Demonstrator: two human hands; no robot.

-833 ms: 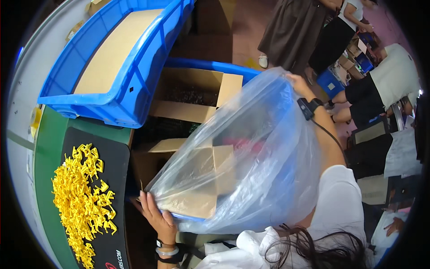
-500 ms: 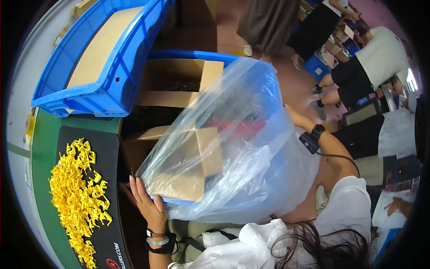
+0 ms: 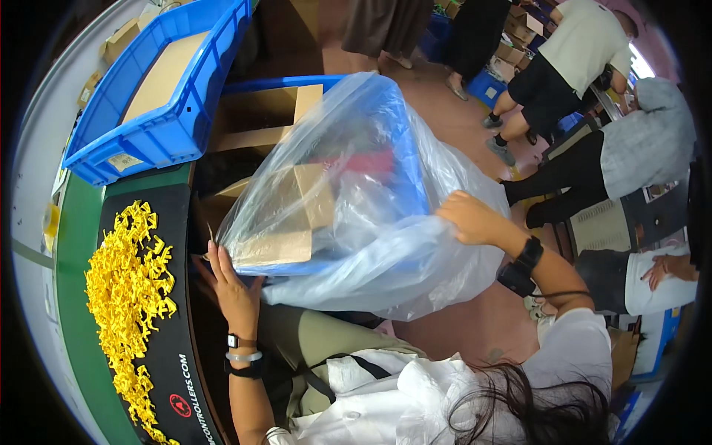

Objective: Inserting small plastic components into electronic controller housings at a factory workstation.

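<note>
A large clear plastic bag [image 3: 363,285] is drawn over a blue bin [image 3: 415,170], covering most of it and bunching loosely along the near and right sides. My right hand [image 3: 475,219] is closed on the bag's gathered edge at the bin's right. At the bin's near left corner, my left hand [image 3: 233,289] touches the bag with fingers stretched out and thumb apart. Through the film show a cardboard box [image 3: 285,248] with raised flaps and something red [image 3: 356,165]; other contents are blurred by the plastic.
To the left, a pile of small yellow plastic parts [image 3: 126,289] lies on a black mat [image 3: 174,326] atop a green table [image 3: 74,222]. Another blue bin [image 3: 189,122] with cardboard inside stands at the table's far end. Several people stand or work beyond, at far right.
My right hand has come from behind the bag to its near right edge, pulling the film down and toward me. My left hand stays at the corner. The view has shifted.
</note>
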